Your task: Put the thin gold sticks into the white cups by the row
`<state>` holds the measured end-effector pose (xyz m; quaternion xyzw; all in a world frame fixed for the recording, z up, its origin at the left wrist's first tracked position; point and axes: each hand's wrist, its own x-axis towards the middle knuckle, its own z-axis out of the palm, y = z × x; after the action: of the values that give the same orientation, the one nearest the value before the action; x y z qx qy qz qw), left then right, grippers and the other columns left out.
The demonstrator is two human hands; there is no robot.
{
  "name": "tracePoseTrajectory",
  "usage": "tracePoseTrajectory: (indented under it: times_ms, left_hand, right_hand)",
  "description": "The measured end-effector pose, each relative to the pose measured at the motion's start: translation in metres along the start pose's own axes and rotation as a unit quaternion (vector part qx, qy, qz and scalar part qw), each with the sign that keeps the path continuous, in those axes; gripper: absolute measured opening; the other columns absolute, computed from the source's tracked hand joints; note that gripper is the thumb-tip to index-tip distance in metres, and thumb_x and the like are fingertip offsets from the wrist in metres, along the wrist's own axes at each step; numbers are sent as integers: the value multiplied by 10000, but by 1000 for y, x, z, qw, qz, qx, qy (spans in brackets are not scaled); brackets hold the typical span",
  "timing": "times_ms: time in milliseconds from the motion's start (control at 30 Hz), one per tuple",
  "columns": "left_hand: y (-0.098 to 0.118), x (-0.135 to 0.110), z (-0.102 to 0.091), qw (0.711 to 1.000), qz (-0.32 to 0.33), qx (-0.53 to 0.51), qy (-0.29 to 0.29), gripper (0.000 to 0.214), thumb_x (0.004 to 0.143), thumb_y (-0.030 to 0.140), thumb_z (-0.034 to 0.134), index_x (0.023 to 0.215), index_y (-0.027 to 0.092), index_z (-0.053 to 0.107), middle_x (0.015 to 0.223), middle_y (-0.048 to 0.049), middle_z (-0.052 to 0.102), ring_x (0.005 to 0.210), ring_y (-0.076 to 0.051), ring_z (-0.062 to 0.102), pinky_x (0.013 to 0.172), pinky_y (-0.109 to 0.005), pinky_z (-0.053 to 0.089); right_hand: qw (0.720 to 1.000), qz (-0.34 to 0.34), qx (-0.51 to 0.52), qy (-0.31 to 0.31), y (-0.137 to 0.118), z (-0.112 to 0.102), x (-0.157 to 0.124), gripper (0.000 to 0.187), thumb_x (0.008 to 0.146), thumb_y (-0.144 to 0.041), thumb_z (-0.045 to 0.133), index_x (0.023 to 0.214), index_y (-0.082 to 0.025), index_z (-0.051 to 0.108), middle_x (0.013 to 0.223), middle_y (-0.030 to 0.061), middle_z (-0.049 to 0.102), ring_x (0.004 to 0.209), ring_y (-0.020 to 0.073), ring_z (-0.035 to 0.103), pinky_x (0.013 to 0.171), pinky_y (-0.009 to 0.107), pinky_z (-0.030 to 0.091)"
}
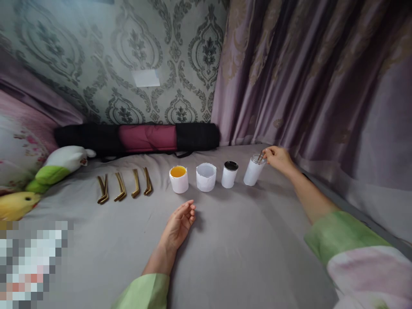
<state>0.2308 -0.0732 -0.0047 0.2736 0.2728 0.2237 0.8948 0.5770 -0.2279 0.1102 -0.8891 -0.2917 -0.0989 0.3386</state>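
Observation:
Four white cups stand in a row on the grey bed sheet: one with orange inside, one white inside, one black inside, and a tilted clear-topped cup at the right. My right hand pinches a thin brown stick that dips into the tilted cup. My left hand rests on the sheet in front of the orange cup, fingers loosely curled, holding nothing. Several bent golden sticks lie in a row to the left of the cups.
A black and maroon rolled mat lies along the patterned wall. Plush toys sit at the left. Purple curtains hang at the right, close behind the cups. A blurred patch covers the lower left corner.

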Motion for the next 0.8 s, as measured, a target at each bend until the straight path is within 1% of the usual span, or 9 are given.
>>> tracePoseTrajectory:
  times_ms: [167,433,533,667,800]
  left_hand:
    - [0,0,1,1000,0,-2,1,162,786,99,540,937,83,598,760,-50,580,604,-75,540,519,-175,451]
    - [0,1,1,1000,0,-1,0,162,791,102,536,939,82,598,762,-50,582,602,-75,540,527,-179,458]
    - [0,2,1,1000,-1,-3,-2,162,793,97,531,941,81,596,764,-50,580,599,-74,538,523,-178,456]
    - [1,1,1,1000,-2,-5,0,158,793,100,533,936,83,599,765,-52,581,603,-75,539,521,-177,455]
    - [0,1,2,1000,-1,-8,-1,154,793,100,531,931,85,600,757,-51,580,601,-78,539,519,-182,453]
  right_hand:
    - [1000,18,17,-18,0,2,1,228,790,-206,445,855,-140,654,723,49,674,484,107,539,522,234,406]
    - [999,25,40,-8,4,5,3,210,781,-213,494,859,-113,662,692,73,663,476,103,538,489,216,411]
    - [998,36,57,-11,4,4,3,230,793,-244,487,854,-109,662,682,76,656,444,97,519,440,208,390]
    - [991,72,114,-13,1,2,1,259,820,-264,437,844,-111,645,706,77,646,386,79,466,362,199,337]
    - [981,90,170,-7,-3,-1,-2,231,828,-252,428,816,-124,619,694,64,626,380,69,438,333,189,317]
